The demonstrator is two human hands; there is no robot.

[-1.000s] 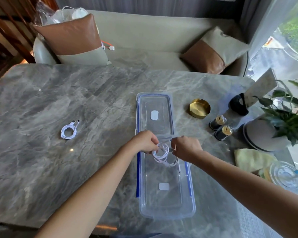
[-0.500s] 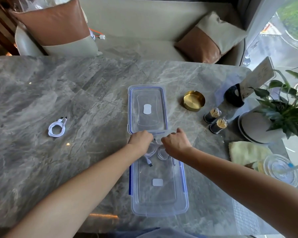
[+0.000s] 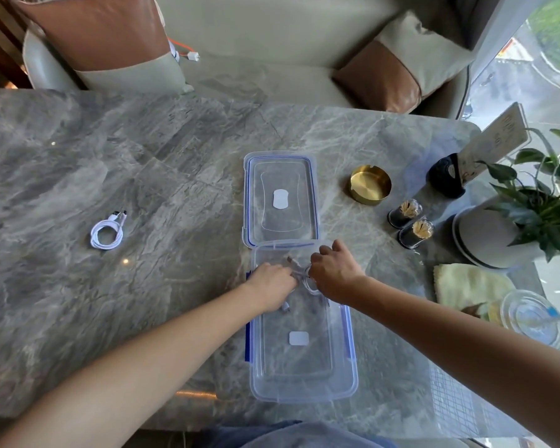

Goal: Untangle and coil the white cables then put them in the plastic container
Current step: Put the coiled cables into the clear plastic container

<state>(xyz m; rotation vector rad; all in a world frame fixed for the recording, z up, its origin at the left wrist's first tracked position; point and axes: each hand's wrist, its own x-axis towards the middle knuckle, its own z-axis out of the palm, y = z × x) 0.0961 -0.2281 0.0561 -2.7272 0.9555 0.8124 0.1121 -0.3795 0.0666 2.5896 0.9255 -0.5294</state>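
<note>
Head view, left hand point(image 3: 272, 286), right hand point(image 3: 334, 273) holding cable point(image 3: 300, 272) in container point(image 3: 304, 393)

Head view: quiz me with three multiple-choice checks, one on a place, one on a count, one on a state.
1. Where does the coiled cable lie?
A. in the container
B. on the lid
C. on the table, left of the container

2. How many toothpick jars stand by the gold dish?
A. one
B. two
C. four

3. What are the left hand and right hand doing?
A. lying flat on the table
B. gripping a second cable
C. lifting the lid

Key:
1 C: it lies apart on bare marble.
2 B: two jars stand side by side.
3 B: both sets of fingers curl round it at the container's far end.
</note>
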